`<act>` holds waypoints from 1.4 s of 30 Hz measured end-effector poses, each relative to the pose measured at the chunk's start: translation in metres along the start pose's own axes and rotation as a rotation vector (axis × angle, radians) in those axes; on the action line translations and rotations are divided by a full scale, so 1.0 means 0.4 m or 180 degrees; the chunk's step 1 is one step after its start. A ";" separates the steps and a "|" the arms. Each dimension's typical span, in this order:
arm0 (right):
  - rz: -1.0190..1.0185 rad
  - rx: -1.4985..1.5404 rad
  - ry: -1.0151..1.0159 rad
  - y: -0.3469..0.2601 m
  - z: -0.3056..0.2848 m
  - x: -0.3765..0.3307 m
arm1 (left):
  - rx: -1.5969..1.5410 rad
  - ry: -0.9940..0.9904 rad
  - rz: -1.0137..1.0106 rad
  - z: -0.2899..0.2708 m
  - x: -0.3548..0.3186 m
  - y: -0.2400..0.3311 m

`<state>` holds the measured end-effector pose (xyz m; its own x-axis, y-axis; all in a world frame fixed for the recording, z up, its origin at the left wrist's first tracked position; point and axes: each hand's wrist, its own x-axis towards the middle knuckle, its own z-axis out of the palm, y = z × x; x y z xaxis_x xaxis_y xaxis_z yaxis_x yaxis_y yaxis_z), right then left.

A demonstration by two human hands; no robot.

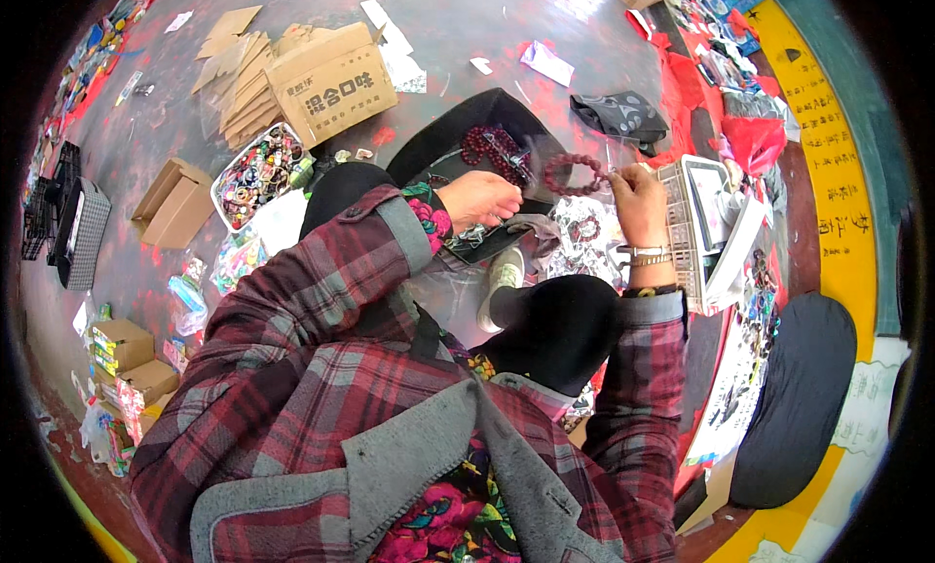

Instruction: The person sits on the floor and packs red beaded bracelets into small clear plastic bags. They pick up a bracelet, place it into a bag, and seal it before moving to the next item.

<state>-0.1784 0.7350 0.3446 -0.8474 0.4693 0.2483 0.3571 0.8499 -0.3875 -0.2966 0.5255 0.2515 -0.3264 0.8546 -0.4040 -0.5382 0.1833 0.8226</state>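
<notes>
Fingers of the left hand (479,200) lie together, loosely curled, resting on the near edge of the black tray (438,144), apparently steadying it. Further right, dark red bead strands (492,146) lie heaped inside. Right hand (638,198) pinches a red bead bracelet (573,174), held raised, seemingly for inspection.

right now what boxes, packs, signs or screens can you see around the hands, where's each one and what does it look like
Printed cardboard box: floor, upper left; brown, dark print on its side.
Open plain carton: left; brown, flaps up.
Small stacked boxes: lower left; tan, colourful labels.
Flattened cardboard: behind the printed box; brown sheets.
Yellow banner: right edge; long strip, dark characters.
Right hand: holds a dark red bead bracelet.
</notes>
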 end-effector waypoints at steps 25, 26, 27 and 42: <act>0.1710 0.5074 -0.0943 -0.076 0.170 -0.159 | -0.1457 -0.0581 0.0845 0.015 -0.034 0.022; 0.1652 0.4994 -0.0765 -0.082 0.179 -0.152 | -0.1386 -0.0570 0.0831 0.018 -0.035 0.020; 0.1593 0.4911 -0.0591 -0.089 0.183 -0.150 | -0.1315 -0.0558 0.0819 0.021 -0.035 0.020; 0.2128 0.4851 -0.0612 -0.078 0.191 -0.162 | -0.1092 0.0218 0.1095 0.005 -0.022 0.027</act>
<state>-0.1647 0.6600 0.2729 -0.7879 0.4959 -0.3652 0.0663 -0.5213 -0.8508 -0.2980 0.5211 0.2647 -0.5744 0.8014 -0.1669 -0.6115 -0.2845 0.7383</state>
